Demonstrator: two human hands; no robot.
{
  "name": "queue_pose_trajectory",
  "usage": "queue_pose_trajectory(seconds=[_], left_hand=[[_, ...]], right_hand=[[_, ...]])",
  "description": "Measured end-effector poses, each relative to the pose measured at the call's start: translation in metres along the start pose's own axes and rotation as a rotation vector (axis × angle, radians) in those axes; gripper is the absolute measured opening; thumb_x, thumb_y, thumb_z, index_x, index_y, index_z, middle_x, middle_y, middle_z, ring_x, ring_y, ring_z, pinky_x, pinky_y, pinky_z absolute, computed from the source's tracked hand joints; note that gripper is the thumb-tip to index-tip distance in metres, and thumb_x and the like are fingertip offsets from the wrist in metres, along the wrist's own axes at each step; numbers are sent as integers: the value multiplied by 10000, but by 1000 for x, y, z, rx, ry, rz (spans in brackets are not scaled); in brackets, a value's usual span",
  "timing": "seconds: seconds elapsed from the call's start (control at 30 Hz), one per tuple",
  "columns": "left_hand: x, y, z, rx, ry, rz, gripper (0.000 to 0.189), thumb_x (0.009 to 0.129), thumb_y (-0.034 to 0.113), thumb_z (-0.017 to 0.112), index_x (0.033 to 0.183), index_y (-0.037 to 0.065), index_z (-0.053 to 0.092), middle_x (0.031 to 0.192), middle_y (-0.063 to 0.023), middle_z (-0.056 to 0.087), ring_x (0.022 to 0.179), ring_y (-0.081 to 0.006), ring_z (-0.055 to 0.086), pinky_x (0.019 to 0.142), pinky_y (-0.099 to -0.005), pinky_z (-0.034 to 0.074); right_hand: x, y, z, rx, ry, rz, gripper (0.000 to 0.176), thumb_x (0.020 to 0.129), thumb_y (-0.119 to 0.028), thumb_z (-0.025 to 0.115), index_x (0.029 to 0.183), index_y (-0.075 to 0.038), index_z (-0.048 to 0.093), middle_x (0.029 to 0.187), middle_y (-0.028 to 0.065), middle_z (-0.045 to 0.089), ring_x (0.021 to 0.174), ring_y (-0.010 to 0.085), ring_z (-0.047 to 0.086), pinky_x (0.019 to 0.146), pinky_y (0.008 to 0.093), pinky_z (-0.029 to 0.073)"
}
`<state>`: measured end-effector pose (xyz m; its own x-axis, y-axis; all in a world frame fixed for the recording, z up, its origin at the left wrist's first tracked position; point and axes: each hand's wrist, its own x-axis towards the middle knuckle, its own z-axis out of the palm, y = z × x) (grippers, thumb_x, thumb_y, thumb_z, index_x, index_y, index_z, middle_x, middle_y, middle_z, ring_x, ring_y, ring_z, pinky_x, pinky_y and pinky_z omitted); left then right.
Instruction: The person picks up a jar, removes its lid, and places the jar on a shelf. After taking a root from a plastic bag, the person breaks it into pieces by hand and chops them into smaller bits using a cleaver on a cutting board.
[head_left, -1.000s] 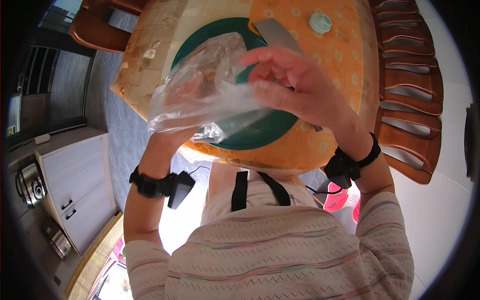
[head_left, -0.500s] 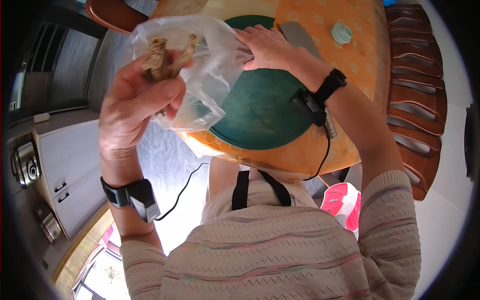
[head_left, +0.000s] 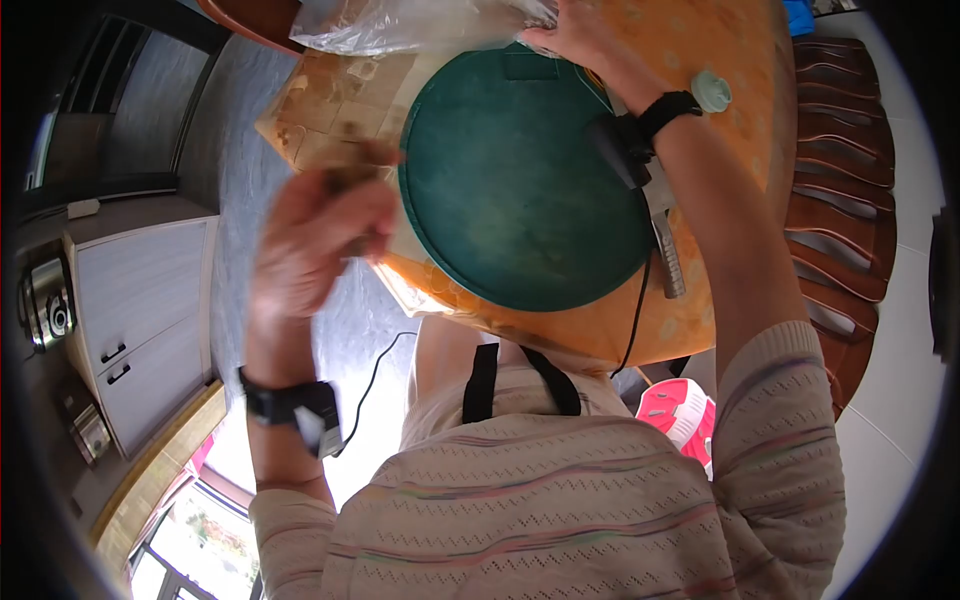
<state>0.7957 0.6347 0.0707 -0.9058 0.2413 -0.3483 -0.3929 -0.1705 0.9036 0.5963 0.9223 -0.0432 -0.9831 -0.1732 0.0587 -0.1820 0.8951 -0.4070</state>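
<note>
My left hand [head_left: 320, 240], smeared by motion, is closed around brown, gnarled pieces [head_left: 352, 172] that look like dried root or mushroom. It hovers left of a round green cutting board [head_left: 520, 190]. Beyond the board's far edge, my right hand [head_left: 585, 45] grips a clear plastic bag [head_left: 400, 25], which stretches leftward and is partly cut off by the top of the view. Beneath my right forearm lies a knife, its dotted metal handle [head_left: 668, 262] showing and its blade mostly hidden.
An orange patterned cloth [head_left: 740, 140] covers the table. A pale green lid-like item [head_left: 711, 91] sits at the right. Wooden chairs [head_left: 840, 210] line the right side, and a grey-white cabinet [head_left: 150, 310] stands left. A black cable [head_left: 637, 320] hangs off the near edge.
The plastic bag has moved away to the far side with my right hand, uncovering the board's left part. My left hand, still holding the brown pieces, has come out from the bag and lower.
</note>
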Motion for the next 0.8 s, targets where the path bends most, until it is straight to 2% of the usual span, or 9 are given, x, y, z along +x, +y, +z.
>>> queue_pose_trajectory(seconds=[0.07, 0.13, 0.17, 0.23, 0.3, 0.37, 0.43, 0.53, 0.8], left_hand=[[19, -44, 7, 1, -90, -149, 340, 865, 129, 607, 1158, -24, 527, 762, -21, 557, 604, -92, 535, 544, -204, 427], [30, -87, 14, -56, -113, -192, 276, 871, 113, 604, 1119, 7, 546, 766, -14, 564, 601, -90, 535, 545, -217, 431], [35, -100, 19, -65, -120, -196, 276, 871, 113, 604, 1119, 7, 546, 766, -14, 564, 601, -90, 535, 545, -217, 431], [40, -114, 28, -19, -136, -199, 215, 874, 99, 598, 1073, 30, 554, 779, -16, 579, 617, -93, 549, 559, -230, 445], [40, -115, 36, -44, -159, -224, 188, 881, 81, 578, 1058, 24, 552, 816, -26, 599, 646, -98, 570, 581, -235, 459], [42, -119, 43, -130, -181, -208, 190, 886, 73, 563, 1067, 17, 553, 848, -33, 611, 667, -99, 583, 596, -232, 466], [43, -126, 47, -82, -194, -192, 198, 890, 78, 560, 1079, 16, 551, 856, -35, 613, 667, -97, 583, 600, -230, 466], [43, -133, 53, 11, -236, -188, 212, 899, 87, 557, 1098, 16, 547, 864, -36, 616, 667, -94, 583, 603, -228, 466], [36, -128, 73, 21, -231, -252, 250, 914, 114, 553, 1144, 18, 537, 866, -34, 615, 671, -97, 589, 595, -232, 474]], right_hand=[[-6, 2, -5, -35, 24, -51, 887, 706, -393, 743, 1377, 18, 332, 1331, 284, 442, 1219, 418, 451, 1020, 433, 393], [-27, -5, -24, -19, 208, -164, 677, 708, -294, 742, 1280, -38, 486, 1324, 222, 479, 1214, 375, 469, 1011, 415, 402], [-41, -4, -28, -28, 202, -160, 677, 708, -294, 742, 1280, -38, 486, 1324, 222, 479, 1214, 375, 469, 1011, 415, 402], [-73, -4, -33, 266, 62, -154, 436, 752, -257, 702, 1128, -60, 602, 918, 136, 670, 879, 257, 650, 758, 366, 521], [-125, -15, -28, 430, -77, -76, 274, 813, -223, 674, 1012, -37, 643, 791, 95, 673, 721, 198, 660, 662, 320, 522], [-165, -38, -36, 563, -407, 223, 244, 877, -124, 636, 1093, -14, 608, 840, 26, 659, 740, 97, 631, 664, 232, 513], [-200, -34, -15, 675, -346, 176, 255, 822, -212, 675, 997, -30, 642, 724, 94, 664, 626, 180, 651, 593, 292, 503], [-232, -41, -18, 598, -454, 247, 226, 880, -115, 628, 1059, 20, 598, 803, 33, 639, 697, 97, 614, 639, 238, 503], [-263, -27, -44, 707, -370, 391, 210, 893, -89, 602, 1063, 34, 591, 809, 44, 634, 703, 101, 612, 650, 242, 508]])
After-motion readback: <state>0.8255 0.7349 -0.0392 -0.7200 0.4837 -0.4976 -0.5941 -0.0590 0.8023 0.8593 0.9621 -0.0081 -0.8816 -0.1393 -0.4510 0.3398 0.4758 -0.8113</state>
